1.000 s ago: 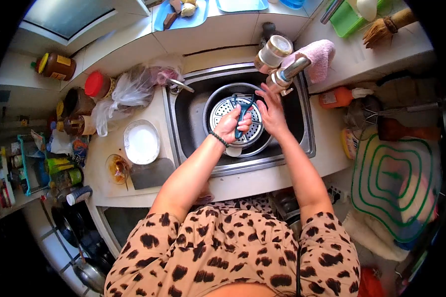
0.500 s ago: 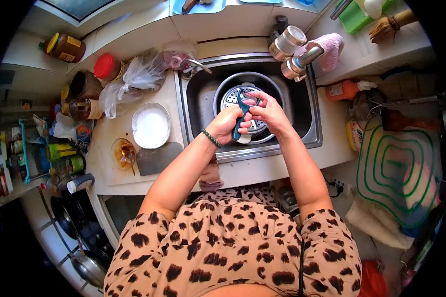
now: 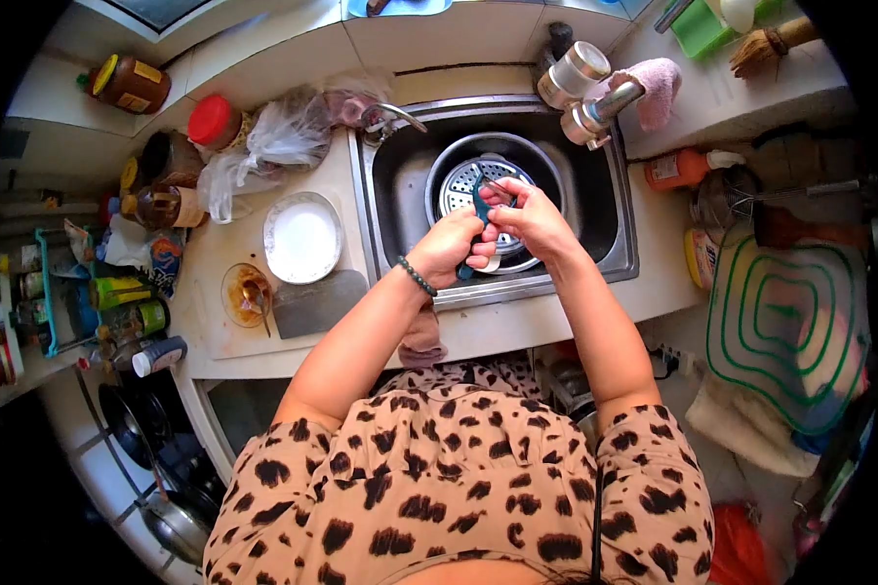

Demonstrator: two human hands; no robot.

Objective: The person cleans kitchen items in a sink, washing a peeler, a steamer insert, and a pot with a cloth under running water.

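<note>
My left hand [image 3: 455, 246] is closed round the handle of a dark teal tool [image 3: 480, 202], perhaps scissors or a peeler; its exact kind is not clear. A green bead bracelet circles that wrist. My right hand [image 3: 529, 220] is closed at the tool's upper end, thumb and fingers pinched there. Fingers hide much of the tool. A pale piece [image 3: 494, 263] shows just under the hands. Both hands are above a round metal pot [image 3: 440, 164] in the sink, with a perforated steamer plate [image 3: 456, 185] inside it.
The steel sink [image 3: 615, 244] has a tap [image 3: 400, 117] at its left corner. A white bowl [image 3: 302, 237], a glass dish with a spoon [image 3: 248, 294] and a grey board [image 3: 320, 302] lie to the left. An orange spray bottle [image 3: 675, 171] stands right of the sink.
The view has shifted slightly. My left hand covers more of the handle, and the right fingers have curled closer to it round the tool's upper end.
</note>
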